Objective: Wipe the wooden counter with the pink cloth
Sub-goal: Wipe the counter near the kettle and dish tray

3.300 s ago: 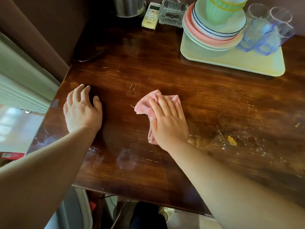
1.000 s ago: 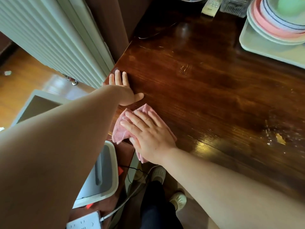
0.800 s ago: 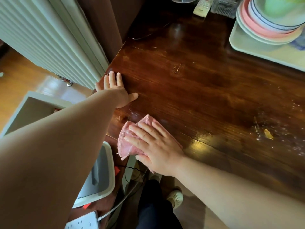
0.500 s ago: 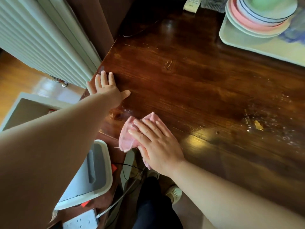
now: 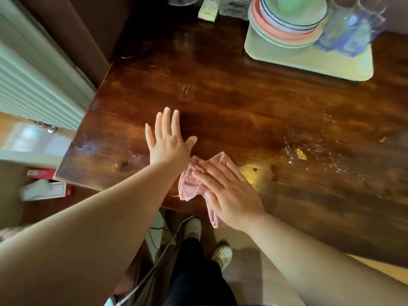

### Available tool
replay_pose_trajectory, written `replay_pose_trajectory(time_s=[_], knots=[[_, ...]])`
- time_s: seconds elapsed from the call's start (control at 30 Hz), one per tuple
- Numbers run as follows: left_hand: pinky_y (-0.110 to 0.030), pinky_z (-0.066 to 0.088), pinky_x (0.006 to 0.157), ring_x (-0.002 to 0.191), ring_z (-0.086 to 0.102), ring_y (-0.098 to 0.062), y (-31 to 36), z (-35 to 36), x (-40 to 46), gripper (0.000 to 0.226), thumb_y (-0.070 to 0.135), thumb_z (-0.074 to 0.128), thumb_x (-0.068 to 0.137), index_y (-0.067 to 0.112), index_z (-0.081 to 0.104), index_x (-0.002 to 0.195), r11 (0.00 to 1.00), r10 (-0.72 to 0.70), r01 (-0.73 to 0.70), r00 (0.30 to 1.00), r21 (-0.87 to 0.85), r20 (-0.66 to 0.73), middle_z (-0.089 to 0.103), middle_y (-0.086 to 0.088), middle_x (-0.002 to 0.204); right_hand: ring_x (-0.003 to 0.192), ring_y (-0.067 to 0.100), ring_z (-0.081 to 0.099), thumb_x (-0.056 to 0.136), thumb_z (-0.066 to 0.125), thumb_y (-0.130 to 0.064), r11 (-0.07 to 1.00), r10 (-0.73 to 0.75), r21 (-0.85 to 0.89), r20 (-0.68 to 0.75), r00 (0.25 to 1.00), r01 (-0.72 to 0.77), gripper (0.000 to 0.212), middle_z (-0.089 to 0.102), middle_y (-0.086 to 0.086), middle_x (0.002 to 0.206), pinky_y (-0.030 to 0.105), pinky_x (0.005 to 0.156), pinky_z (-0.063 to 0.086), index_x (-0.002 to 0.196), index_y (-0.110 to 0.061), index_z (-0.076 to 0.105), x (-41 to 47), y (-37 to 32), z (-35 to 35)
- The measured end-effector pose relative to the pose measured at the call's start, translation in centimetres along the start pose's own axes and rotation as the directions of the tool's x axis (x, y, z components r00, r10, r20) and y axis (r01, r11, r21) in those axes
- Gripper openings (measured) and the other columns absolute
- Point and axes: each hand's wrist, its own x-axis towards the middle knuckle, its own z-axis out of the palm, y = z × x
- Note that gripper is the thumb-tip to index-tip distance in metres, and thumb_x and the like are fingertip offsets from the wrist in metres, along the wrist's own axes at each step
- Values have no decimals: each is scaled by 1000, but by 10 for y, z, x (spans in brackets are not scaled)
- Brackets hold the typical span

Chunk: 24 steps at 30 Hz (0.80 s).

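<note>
Dark, glossy wood formed the counter (image 5: 231, 102), its surface scratched near the middle and dulled in patches. A crumpled pink cloth (image 5: 189, 184) lay at the counter's near edge, one tail hanging over that edge toward the floor. The right hand (image 5: 227, 195) pressed flat on the cloth, fingers straight and close together, not curled round it. The left hand (image 5: 169, 138) lay palm down on the bare wood just beside the cloth, on its left and farther side, fingers spread wide and the thumb out, holding nothing. To the right of the cloth, well apart from it, a patch of pale crumbs and a yellow scrap (image 5: 300, 153) remained on the wood, with small dark droplets (image 5: 273, 167) between the patch and the cloth. At the far right corner stood a pale yellow-green rectangular tray (image 5: 309, 60) bearing a stack of pink and white plates (image 5: 287, 29) and blurred clear blue-tinted glasses (image 5: 348, 27). A white remote control (image 5: 208, 7) lay at the far edge. The person's pale shoes (image 5: 223, 253) showed below the counter.
</note>
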Motion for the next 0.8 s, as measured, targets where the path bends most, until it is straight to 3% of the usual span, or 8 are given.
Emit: replay_pose_trajectory(time_s=[0.2, 0.33, 0.57, 0.7, 0.8], knots=[[-46, -23, 112, 149, -22, -20, 5, 12, 3, 70, 59, 0, 97, 23, -14, 155, 996, -32, 24, 995, 83, 98, -22, 0, 163, 157, 16, 7, 106, 31, -41, 989, 147, 14, -72, 987, -146, 55, 17, -3, 169, 47, 126, 14, 159, -26, 31, -18, -4, 6], [-49, -19, 116, 148, -23, -19, 7, 10, 3, 70, 59, -2, 96, 24, -15, 155, 996, -50, 39, 990, 82, 131, -24, 1, 162, 157, 14, 6, 107, 30, -39, 996, 82, 20, -13, 997, -82, 54, 16, -5, 169, 46, 127, 12, 160, -29, 26, -31, 14, 1], [-49, -12, 119, 149, -20, -19, 7, 11, 1, 68, 57, 2, 98, 23, -12, 156, 996, -51, 43, 993, 73, 110, -21, 1, 163, 157, 15, 3, 108, 23, -39, 961, 275, 42, -63, 959, -273, 54, 13, -5, 169, 47, 127, 13, 160, -26, 25, -27, 15, -3], [-47, -13, 120, 150, -15, -19, 16, 5, -5, 64, 48, 12, 103, 19, -5, 157, 998, -27, 27, 1000, 58, -1, -14, 0, 164, 157, 16, 6, 108, 26, -39, 989, 144, 27, -11, 990, -143, 54, 13, -4, 169, 46, 127, 12, 161, -27, 23, -60, 21, 1], [-44, -8, 120, 151, -6, -17, 45, 5, -9, 62, 41, 29, 104, 18, 6, 157, 998, 18, -24, 995, -58, -98, -3, 0, 166, 157, 13, 4, 109, 26, -38, 978, 208, 20, -47, 977, -208, 53, 12, -6, 169, 44, 128, 8, 161, -27, 24, -47, 45, -8]])
